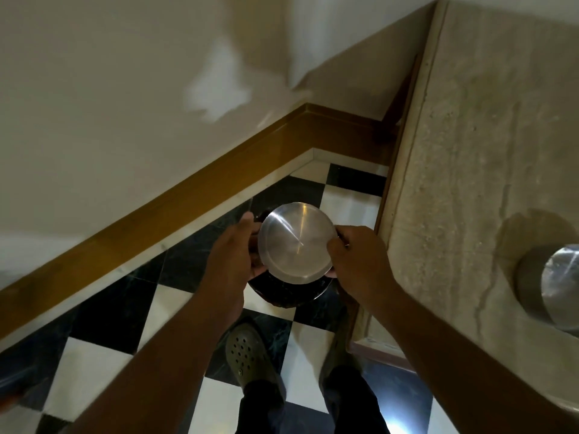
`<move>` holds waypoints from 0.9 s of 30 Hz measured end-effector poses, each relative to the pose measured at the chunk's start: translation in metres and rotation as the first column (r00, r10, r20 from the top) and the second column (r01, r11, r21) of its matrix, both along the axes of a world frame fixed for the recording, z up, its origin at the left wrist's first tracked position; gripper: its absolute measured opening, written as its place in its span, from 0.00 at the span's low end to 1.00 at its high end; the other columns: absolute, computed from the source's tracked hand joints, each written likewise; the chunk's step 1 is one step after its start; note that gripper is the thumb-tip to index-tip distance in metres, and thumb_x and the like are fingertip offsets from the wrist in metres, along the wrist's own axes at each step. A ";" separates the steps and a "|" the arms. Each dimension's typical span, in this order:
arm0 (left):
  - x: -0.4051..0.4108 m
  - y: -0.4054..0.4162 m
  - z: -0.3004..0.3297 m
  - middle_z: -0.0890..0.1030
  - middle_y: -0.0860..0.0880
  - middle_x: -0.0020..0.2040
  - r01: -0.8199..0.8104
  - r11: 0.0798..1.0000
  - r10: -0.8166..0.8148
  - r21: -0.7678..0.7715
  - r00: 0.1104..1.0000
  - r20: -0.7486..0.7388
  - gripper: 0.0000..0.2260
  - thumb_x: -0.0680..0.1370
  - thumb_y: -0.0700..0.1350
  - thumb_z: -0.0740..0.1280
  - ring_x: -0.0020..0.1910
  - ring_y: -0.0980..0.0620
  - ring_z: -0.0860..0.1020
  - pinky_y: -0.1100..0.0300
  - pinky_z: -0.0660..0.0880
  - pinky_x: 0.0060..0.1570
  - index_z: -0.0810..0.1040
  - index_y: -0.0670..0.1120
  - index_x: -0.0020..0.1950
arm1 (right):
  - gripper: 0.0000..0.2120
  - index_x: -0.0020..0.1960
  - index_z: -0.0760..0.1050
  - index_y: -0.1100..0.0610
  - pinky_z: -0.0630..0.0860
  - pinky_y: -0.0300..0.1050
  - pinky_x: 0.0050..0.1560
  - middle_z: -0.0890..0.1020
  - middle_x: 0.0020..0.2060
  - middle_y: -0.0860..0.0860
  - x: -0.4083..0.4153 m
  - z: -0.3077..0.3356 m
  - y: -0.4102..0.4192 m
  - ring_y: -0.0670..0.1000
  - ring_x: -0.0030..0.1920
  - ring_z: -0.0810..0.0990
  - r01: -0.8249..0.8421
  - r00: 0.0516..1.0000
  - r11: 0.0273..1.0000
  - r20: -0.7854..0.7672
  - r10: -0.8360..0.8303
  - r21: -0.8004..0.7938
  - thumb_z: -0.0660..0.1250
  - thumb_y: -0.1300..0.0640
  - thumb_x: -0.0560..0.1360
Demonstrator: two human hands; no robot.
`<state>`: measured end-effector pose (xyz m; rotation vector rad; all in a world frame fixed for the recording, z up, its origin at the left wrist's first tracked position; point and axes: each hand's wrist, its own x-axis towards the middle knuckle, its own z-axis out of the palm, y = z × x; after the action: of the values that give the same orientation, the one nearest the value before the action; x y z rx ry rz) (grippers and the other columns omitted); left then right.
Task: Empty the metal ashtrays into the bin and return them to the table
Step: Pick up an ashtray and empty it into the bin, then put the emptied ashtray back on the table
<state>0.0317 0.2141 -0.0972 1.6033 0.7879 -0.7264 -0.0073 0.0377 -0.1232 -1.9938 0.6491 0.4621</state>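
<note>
In the middle of the frame both hands hold one round metal ashtray (297, 242) with its flat shiny underside turned up toward the camera. The left hand (233, 245) takes the ashtray on its left edge, and the grip is closed on the rim, with the fingers going under it. The right hand (355, 255) takes the right edge in the same way, thumb on top and fingers below, so this grip is also clamped on the ashtray.

Directly under the ashtray there is a dark round bin (288, 292) on the floor; only its lower rim shows below the metal disc (the inside is hidden by the ashtray). The floor (94, 368) has black and white square tiles. A brown wooden baseboard (175, 195) runs from the lower left of the frame up to the corner near the center top, under a pale wall (109, 73).

On the right side of the frame is a light stone counter (476, 151). A second metal ashtray (551, 283) sits on it at the right edge of the frame, partly cut off. At the bottom center one dark green perforated shoe (247, 355) stands on the tiles, just below the bin.
</note>
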 end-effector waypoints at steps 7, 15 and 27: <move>-0.003 -0.048 0.052 0.82 0.46 0.62 0.049 0.999 -0.048 -0.015 0.995 0.089 0.18 0.84 0.55 0.58 0.59 0.47 0.81 0.49 0.78 0.57 0.78 0.48 0.68 | 0.11 0.44 0.80 0.63 0.82 0.62 0.42 0.84 0.39 0.61 -0.013 0.041 -0.033 0.59 0.41 0.84 0.206 0.975 0.978 0.087 -0.203 -0.022 0.61 0.61 0.78; -0.012 -0.136 0.087 0.81 0.51 0.51 0.241 0.970 -0.238 -0.007 0.961 0.139 0.12 0.82 0.58 0.60 0.56 0.46 0.80 0.39 0.75 0.63 0.79 0.54 0.49 | 0.11 0.41 0.80 0.58 0.82 0.60 0.41 0.83 0.35 0.56 -0.044 0.068 -0.097 0.56 0.38 0.83 0.418 0.908 0.897 0.048 -0.416 -0.145 0.60 0.60 0.77; -0.024 -0.177 0.075 0.83 0.49 0.55 0.380 0.919 -0.369 -0.103 0.923 0.110 0.10 0.82 0.56 0.61 0.57 0.48 0.81 0.45 0.78 0.62 0.81 0.56 0.50 | 0.13 0.37 0.76 0.62 0.83 0.56 0.36 0.81 0.31 0.56 -0.063 0.053 -0.128 0.55 0.34 0.82 0.528 0.845 0.828 0.023 -0.534 -0.186 0.59 0.62 0.77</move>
<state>0.0080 0.0367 -0.0220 1.6804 0.3632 -0.9504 -0.0700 -0.0900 -0.0698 -1.8672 1.2615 0.0892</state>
